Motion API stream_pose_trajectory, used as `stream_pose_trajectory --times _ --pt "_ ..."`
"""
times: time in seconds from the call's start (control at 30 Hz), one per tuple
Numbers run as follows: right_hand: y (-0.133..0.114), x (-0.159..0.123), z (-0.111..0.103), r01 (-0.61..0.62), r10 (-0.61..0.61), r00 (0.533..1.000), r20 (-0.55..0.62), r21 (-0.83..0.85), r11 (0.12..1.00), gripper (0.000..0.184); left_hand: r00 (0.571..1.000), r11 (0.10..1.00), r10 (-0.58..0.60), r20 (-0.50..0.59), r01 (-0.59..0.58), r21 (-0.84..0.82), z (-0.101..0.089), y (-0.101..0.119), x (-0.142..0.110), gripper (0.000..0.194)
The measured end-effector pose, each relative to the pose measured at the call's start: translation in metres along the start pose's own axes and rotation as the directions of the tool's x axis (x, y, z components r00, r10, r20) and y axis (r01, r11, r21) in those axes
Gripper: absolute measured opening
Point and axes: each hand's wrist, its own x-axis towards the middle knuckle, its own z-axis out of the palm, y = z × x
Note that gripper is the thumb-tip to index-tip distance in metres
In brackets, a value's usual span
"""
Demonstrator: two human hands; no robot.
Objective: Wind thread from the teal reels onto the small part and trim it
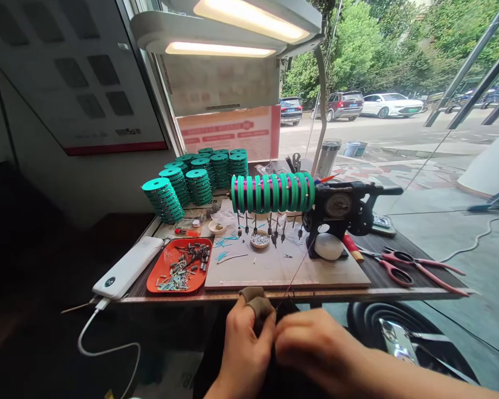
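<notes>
Just below the table edge, my left hand (248,341) is closed in a pinch, with brown cloth finger covers on two fingers. A thin dark line (293,276) comes down from the winding device to its fingertips. My right hand (316,341) is curled against it, slightly blurred, and what its fingers hold is hidden. Above them, a row of green foam spools (272,193) wound with line sits on the shaft of a black hand-crank winder (339,205). Several small dark weights (274,235) hang beneath the spools.
A wooden board (241,274) carries a small dish of beads (260,239) and blue tube pieces. Left are a red tray (208,266) of metal parts, a white power bank (127,269) and stacked green spools (164,202). Scissors (395,274) and pliers (419,260) lie right; a lamp (233,33) hangs above.
</notes>
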Motion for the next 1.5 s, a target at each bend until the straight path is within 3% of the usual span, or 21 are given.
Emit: stream_pose_trajectory --times 0.1,0.17,0.23,0.3,0.37,0.47,0.53,0.6,0.7,0.77,0.87,0.93,1.03,1.1,1.17,1.2,1.27,1.33,1.37,1.43,1.5 --pt "0.003 0.032 -0.011 -0.244 0.284 0.956 -0.071 0.34 0.908 0.017 0.938 0.946 0.281 -0.202 -0.236 0.223 0.004 -0.018 -0.008 0.025" --pt "0.007 0.056 -0.014 -0.314 0.362 0.93 -0.059 0.385 0.868 0.014 0.868 0.891 0.414 -0.275 -0.326 0.315 0.005 -0.026 -0.011 0.028" --pt "0.009 0.072 -0.014 -0.326 0.357 0.934 -0.028 0.347 0.88 0.013 0.869 0.893 0.419 -0.264 -0.343 0.291 0.004 -0.024 -0.01 0.026" --pt "0.008 0.072 -0.013 -0.307 0.331 0.943 -0.041 0.281 0.909 0.012 0.939 0.963 0.267 -0.218 -0.25 0.103 0.001 -0.014 -0.006 0.021" --pt "0.005 0.057 -0.014 -0.271 0.295 0.95 -0.101 0.198 0.942 0.009 0.993 0.966 -0.06 -0.1 0.032 -0.258 -0.003 0.0 0.0 0.01" --pt "0.005 0.023 -0.015 0.02 -0.067 0.976 -0.208 -0.216 0.976 0.017 0.814 0.468 -0.497 0.301 0.544 -0.697 -0.006 0.011 0.008 0.007" --pt "0.009 0.005 -0.012 0.265 -0.359 0.931 -0.065 -0.555 0.788 0.024 0.709 0.255 -0.544 0.448 0.649 -0.717 -0.006 0.011 0.01 0.016" --pt "0.015 -0.004 -0.005 0.371 -0.447 0.891 0.074 -0.686 0.626 0.024 0.686 0.221 -0.545 0.482 0.673 -0.706 -0.005 0.009 0.01 0.021" --pt "0.02 -0.007 0.006 0.364 -0.438 0.896 0.076 -0.691 0.625 0.024 0.685 0.205 -0.535 0.494 0.673 -0.71 -0.002 0.009 0.009 0.021" --pt "0.018 -0.01 0.01 0.339 -0.374 0.923 0.088 -0.644 0.686 0.028 0.741 0.339 -0.52 0.424 0.635 -0.694 -0.002 0.011 0.008 0.014" --pt "0.009 -0.013 0.009 0.223 -0.195 0.975 0.108 -0.421 0.879 0.032 0.949 0.892 -0.281 0.142 0.313 -0.326 -0.004 0.01 0.006 0.012" --pt "0.003 -0.007 0.003 0.096 -0.091 0.995 0.047 -0.142 0.985 0.03 0.997 0.994 0.062 0.052 -0.066 0.085 -0.004 0.002 0.003 0.015" --pt "0.002 0.021 -0.007 -0.178 0.21 0.974 -0.079 0.303 0.936 0.017 0.842 0.76 0.538 -0.043 -0.463 0.455 0.0 -0.016 -0.003 0.016" --pt "0.005 0.045 -0.012 -0.333 0.396 0.917 -0.045 0.462 0.822 0.014 0.666 0.547 0.742 -0.072 -0.539 0.641 0.002 -0.026 -0.007 0.023" --pt "0.008 0.066 -0.013 -0.391 0.435 0.9 0.025 0.486 0.781 0.014 0.6 0.452 0.799 -0.036 -0.56 0.694 0.002 -0.027 -0.009 0.024" --pt "0.008 0.072 -0.014 -0.399 0.426 0.903 0.052 0.469 0.788 0.014 0.625 0.477 0.78 -0.016 -0.578 0.662 0.001 -0.024 -0.009 0.024" --pt "0.007 0.073 -0.015 -0.398 0.409 0.91 0.071 0.434 0.809 0.01 0.779 0.698 0.626 -0.031 -0.542 0.468 -0.001 -0.014 -0.007 0.02" --pt "0.003 0.059 -0.017 -0.328 0.351 0.936 -0.011 0.323 0.887 0.003 0.97 0.971 0.235 -0.056 -0.232 0.055 -0.004 -0.002 -0.003 0.014" --pt "0.002 0.049 -0.018 -0.25 0.274 0.957 -0.098 0.205 0.946 0.005 0.999 0.976 -0.036 -0.006 0.034 -0.214 -0.005 0.003 0.0 0.01" --pt "0.001 0.025 -0.018 0.024 -0.073 0.976 -0.205 -0.231 0.973 0.014 0.869 0.623 -0.43 0.245 0.482 -0.616 -0.006 0.009 0.006 0.004" --pt "0.005 0.007 -0.012 0.246 -0.344 0.936 -0.072 -0.566 0.787 0.026 0.728 0.303 -0.527 0.438 0.643 -0.703 -0.007 0.009 0.01 0.01"
